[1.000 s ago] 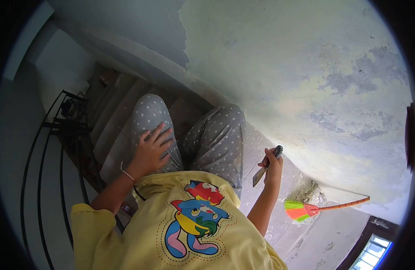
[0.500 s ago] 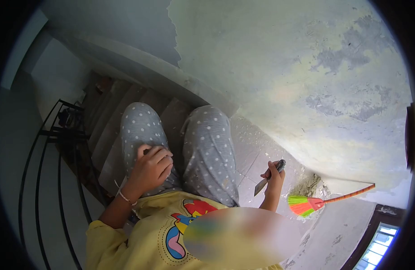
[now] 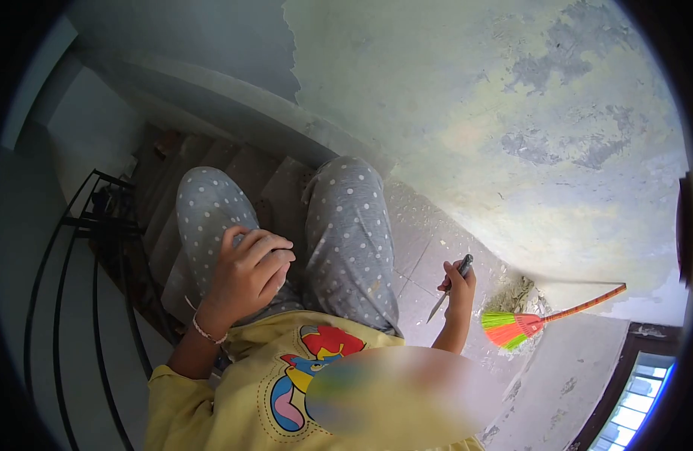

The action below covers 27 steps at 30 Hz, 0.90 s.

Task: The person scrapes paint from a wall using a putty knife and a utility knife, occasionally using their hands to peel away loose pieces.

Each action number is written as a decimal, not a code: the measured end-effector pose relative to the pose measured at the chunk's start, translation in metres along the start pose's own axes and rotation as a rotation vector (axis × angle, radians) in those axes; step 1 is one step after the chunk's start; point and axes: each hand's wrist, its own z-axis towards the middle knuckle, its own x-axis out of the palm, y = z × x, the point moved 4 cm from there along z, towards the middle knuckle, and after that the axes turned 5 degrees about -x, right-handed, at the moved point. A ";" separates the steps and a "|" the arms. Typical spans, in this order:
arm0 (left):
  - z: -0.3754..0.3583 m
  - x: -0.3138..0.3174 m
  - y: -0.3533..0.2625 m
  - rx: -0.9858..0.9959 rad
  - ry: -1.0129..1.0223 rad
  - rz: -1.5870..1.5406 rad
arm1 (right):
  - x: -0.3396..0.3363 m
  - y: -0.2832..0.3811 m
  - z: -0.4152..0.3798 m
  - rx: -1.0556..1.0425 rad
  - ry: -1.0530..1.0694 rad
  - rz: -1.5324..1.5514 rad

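Note:
My left hand (image 3: 250,269) is in front of my left knee, its fingers curled. Something dark shows between the fingers, too hidden to name. A cord bracelet (image 3: 208,331) circles that wrist. On the other side, my right hand (image 3: 459,293) grips a putty knife (image 3: 465,264) by its dark handle. The metal blade points down toward the tiled floor (image 3: 414,263) and is seen nearly edge-on, apart from any surface. Beyond the right hand lies a broom (image 3: 511,328) with green and orange bristles, close to a heap of scraped flakes (image 3: 523,293).
A wall (image 3: 466,113) with peeling paint rises ahead and to the right. Stairs (image 3: 188,180) descend at the left beside a black metal railing (image 3: 98,301). Paint crumbs dot the floor. A dark-framed window (image 3: 635,406) is at lower right.
The putty knife has turned in my right hand, so its blade shows narrower. My left hand has shifted slightly and its fingers have loosened a little. My left knee has moved left.

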 end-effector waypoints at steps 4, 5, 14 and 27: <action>-0.005 -0.012 -0.002 -0.008 -0.045 0.018 | -0.005 -0.007 -0.004 0.022 -0.037 0.032; -0.009 -0.014 -0.003 -0.023 -0.060 0.025 | -0.004 -0.008 -0.006 0.028 -0.023 0.031; -0.034 0.022 -0.011 -0.226 0.511 -0.384 | 0.001 0.006 -0.009 0.043 0.088 0.016; 0.011 0.091 0.002 -0.202 0.917 -0.425 | 0.011 0.017 0.004 -0.017 0.129 -0.123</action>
